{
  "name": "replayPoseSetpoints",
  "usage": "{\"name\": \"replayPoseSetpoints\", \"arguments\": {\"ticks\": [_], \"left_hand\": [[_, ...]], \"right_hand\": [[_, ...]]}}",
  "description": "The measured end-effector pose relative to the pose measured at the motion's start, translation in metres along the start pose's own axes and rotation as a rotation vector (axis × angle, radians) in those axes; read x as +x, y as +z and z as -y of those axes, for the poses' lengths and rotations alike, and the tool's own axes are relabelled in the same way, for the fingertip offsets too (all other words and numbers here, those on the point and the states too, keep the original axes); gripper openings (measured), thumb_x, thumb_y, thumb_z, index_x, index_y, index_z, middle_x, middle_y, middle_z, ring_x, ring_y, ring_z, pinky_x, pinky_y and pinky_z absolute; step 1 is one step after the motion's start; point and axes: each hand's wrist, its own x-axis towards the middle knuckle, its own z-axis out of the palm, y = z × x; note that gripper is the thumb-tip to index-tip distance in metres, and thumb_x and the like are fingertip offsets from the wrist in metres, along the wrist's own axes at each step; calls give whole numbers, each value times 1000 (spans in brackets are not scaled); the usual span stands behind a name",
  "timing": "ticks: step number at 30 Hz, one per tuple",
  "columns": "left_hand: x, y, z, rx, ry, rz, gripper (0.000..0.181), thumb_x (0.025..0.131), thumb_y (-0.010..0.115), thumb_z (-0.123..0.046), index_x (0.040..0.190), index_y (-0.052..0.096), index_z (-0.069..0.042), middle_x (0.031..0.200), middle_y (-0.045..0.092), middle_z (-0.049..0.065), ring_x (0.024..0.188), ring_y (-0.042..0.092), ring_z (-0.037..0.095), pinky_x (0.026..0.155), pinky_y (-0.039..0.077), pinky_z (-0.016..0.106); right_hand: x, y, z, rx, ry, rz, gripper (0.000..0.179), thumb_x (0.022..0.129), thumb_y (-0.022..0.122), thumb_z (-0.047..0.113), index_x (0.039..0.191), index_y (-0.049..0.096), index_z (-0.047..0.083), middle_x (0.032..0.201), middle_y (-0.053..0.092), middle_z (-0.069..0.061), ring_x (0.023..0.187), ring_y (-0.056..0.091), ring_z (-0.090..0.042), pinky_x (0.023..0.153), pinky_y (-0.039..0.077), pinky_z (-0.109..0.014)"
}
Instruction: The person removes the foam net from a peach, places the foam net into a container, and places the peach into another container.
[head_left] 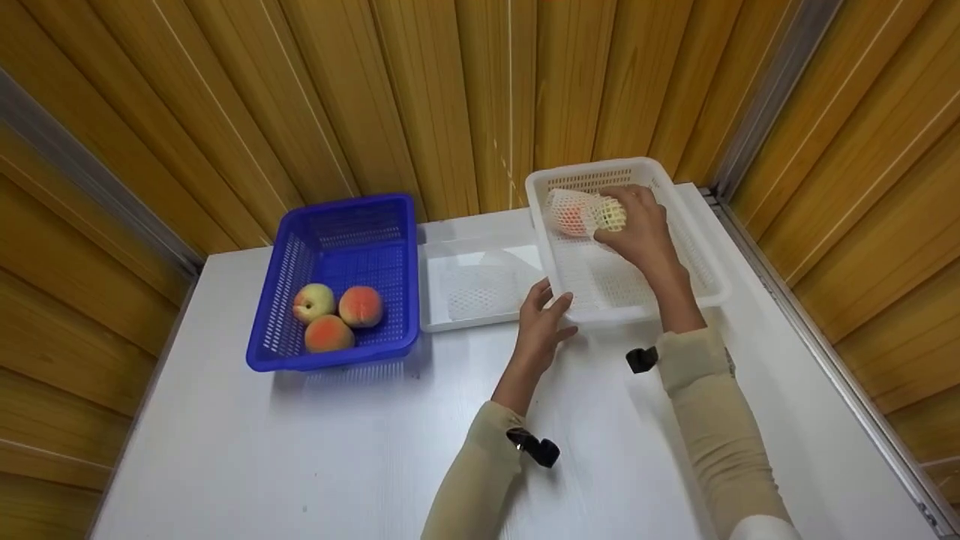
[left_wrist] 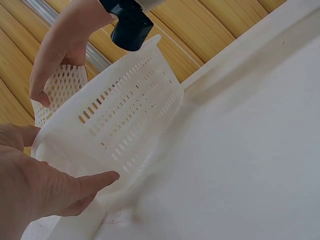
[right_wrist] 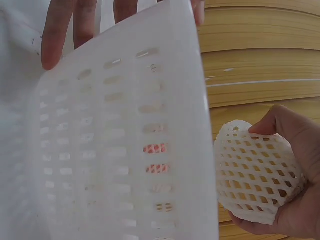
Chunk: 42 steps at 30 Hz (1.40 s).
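Observation:
My right hand (head_left: 641,229) holds a pale yellow peach in a white foam net sleeve (head_left: 613,214) above the back part of the white basket (head_left: 716,289). In the right wrist view the thumb and fingers wrap this netted peach (right_wrist: 255,172) just beyond the basket rim. Beside it in the basket lies a redder netted peach (head_left: 571,217), with red patches showing through the wall slots. My left hand (head_left: 538,330) grips the basket's front left corner, its fingers on both sides of the rim. In the left wrist view one finger (left_wrist: 100,182) lies along the outer wall.
A blue basket (head_left: 259,330) with several bare peaches (head_left: 330,334) stands to the left. Between the baskets sits a shallow white tray (head_left: 431,300) holding flat foam net sleeves (head_left: 480,292). The white table (head_left: 337,465) meets wood-patterned walls (head_left: 450,97) behind and at the sides.

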Motion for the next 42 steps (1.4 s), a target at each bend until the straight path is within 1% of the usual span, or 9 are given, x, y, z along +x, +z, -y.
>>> {"name": "replayPoseSetpoints", "arguments": {"ticks": [3, 8, 14, 22, 26, 30, 32, 37, 42], "left_hand": [[1, 2, 1, 8, -8, -6, 51, 97, 70, -24, 144, 53, -19, 150, 47, 11, 126, 58, 30, 91, 58, 52], [2, 3, 3, 7, -11, 3, 51, 97, 69, -22, 146, 52, -16, 149, 48, 12, 127, 57, 32, 92, 56, 55], [2, 1, 4, -3, 1, 4, 50, 98, 68, -20, 145, 51, -16, 148, 48, 13, 129, 56, 39, 93, 56, 57], [2, 0, 4, -3, 6, 13, 50, 99, 66, -20, 146, 49, -13, 149, 47, 14, 131, 54, 40, 94, 55, 57], [1, 0, 5, -5, 6, 19, 50, 99, 66, -21, 146, 48, -15, 150, 45, 15, 130, 55, 38, 94, 55, 56], [1, 1, 4, -3, 2, 11, 52, 99, 68, -20, 146, 47, -13, 150, 44, 16, 128, 56, 34, 94, 55, 57], [1, 3, 3, -8, -3, 3, 52, 99, 67, -19, 146, 47, -12, 151, 44, 17, 129, 56, 34, 94, 54, 58], [0, 5, 1, 5, -9, 0, 52, 102, 63, -21, 148, 43, -10, 153, 42, 19, 132, 54, 36, 95, 54, 57], [-5, -1, -1, 24, -14, 25, 53, 104, 55, -26, 151, 37, -7, 151, 44, 19, 133, 52, 35, 101, 53, 51]], "right_hand": [[-10, -1, 1, 20, 20, -35, 64, 79, 77, 7, 140, 59, 14, 149, 42, -19, 136, 37, -47, 107, 36, -65], [-27, 1, -1, 28, 69, -72, 65, 80, 78, 9, 141, 58, 16, 146, 43, -18, 133, 41, -44, 107, 34, -63], [-44, 2, 0, 55, 66, -83, 60, 82, 76, 7, 140, 59, 14, 149, 43, -18, 138, 39, -42, 114, 27, -64], [-62, 1, 8, 124, 55, -105, 48, 89, 71, 7, 135, 62, 15, 148, 45, -14, 141, 41, -37, 113, 36, -58], [-70, 1, 12, 147, 40, -113, 46, 89, 69, 7, 134, 64, 16, 147, 46, -13, 139, 42, -35, 111, 37, -59], [-77, -1, 17, 153, 19, -103, 46, 89, 68, 8, 134, 64, 17, 147, 46, -12, 138, 43, -35, 109, 38, -60], [-80, -2, 19, 152, 12, -102, 46, 89, 68, 8, 133, 64, 17, 147, 46, -11, 138, 43, -35, 108, 39, -60], [-89, -3, 27, 142, -26, -110, 46, 88, 71, 6, 132, 65, 16, 146, 47, -12, 134, 47, -34, 107, 41, -58], [-97, 2, 36, 146, -66, -75, 46, 88, 73, 7, 133, 65, 16, 145, 49, -9, 133, 49, -32, 107, 42, -56]]}}
